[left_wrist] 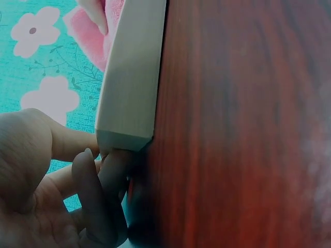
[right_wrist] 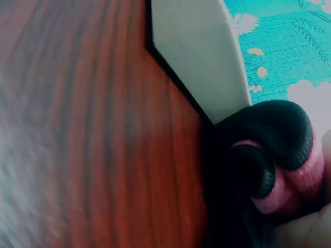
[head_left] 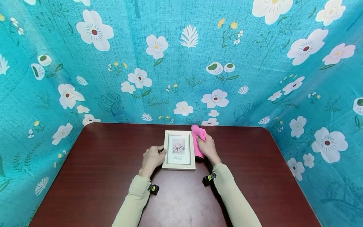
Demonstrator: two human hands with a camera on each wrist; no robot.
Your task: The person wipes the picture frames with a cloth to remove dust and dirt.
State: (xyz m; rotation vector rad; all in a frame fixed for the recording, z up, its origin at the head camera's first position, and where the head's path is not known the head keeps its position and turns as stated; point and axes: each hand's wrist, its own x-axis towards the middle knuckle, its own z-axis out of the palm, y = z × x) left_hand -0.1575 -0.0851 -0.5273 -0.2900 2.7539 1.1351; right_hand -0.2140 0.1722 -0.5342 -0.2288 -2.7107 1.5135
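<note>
A cream picture frame (head_left: pixel 178 149) with a floral print behind its pane lies on the table, its front facing up. The left hand (head_left: pixel 151 158) holds its left edge, thumb over the border; the left wrist view shows fingers (left_wrist: pixel 93 191) at the corner of the frame (left_wrist: pixel 132 77). On the opposite side, the right hand (head_left: pixel 208 147) grips a bunched pink cloth (head_left: pixel 197 143) against the frame's right edge. Folded black trim of the cloth (right_wrist: pixel 274 126) touches the corner of the frame (right_wrist: pixel 201 57) in the right wrist view. Most of the right hand is outside that view.
The dark red-brown wooden table (head_left: pixel 113 151) has rounded far corners. A blue flowered curtain (head_left: pixel 170 78) hangs right behind its far edge and along both sides. Each wrist wears a small black camera (head_left: pixel 153 189) on a strap.
</note>
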